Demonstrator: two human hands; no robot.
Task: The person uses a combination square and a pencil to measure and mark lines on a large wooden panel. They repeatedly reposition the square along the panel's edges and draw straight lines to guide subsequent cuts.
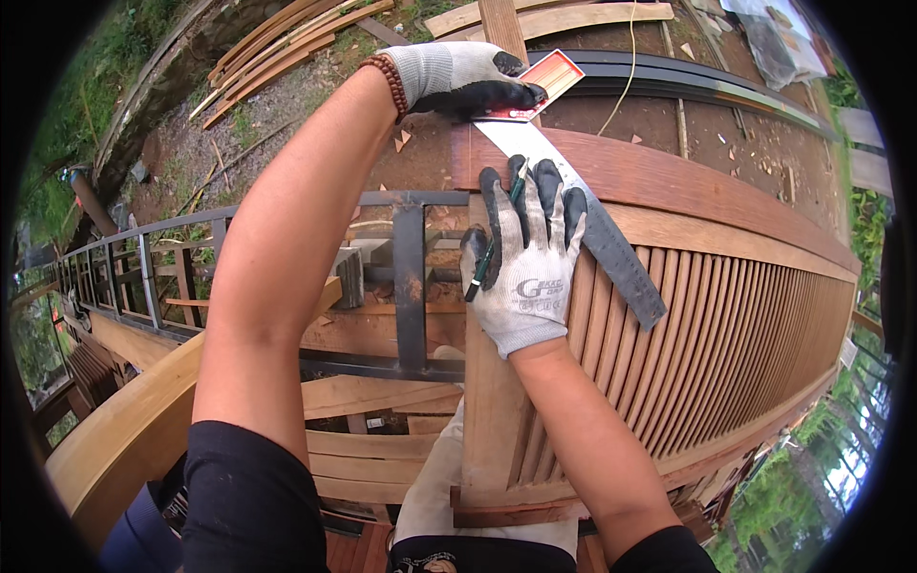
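A try square has a red-and-orange handle [559, 78] and a flat metal blade [616, 248]. The blade slants over the reddish-brown rail [707, 191] of a slatted wooden panel [492, 401]. My left hand [468, 81], in a grey glove with black fingers, is closed on the handle near the rail's far left end. My right hand [525, 263], gloved alike, lies with fingers stretched along the blade's left side. A dark green pencil [484, 267] is tucked between its fingers, its tip near the blade. The left fingertips are partly hidden.
Left of the panel runs a dark metal frame [411, 286], with a curved wooden beam [134, 430] below it. Long boards [277, 53] lie on the ground at far left. Black metal bars [669, 81] and clear plastic sheeting [774, 38] are beyond the rail.
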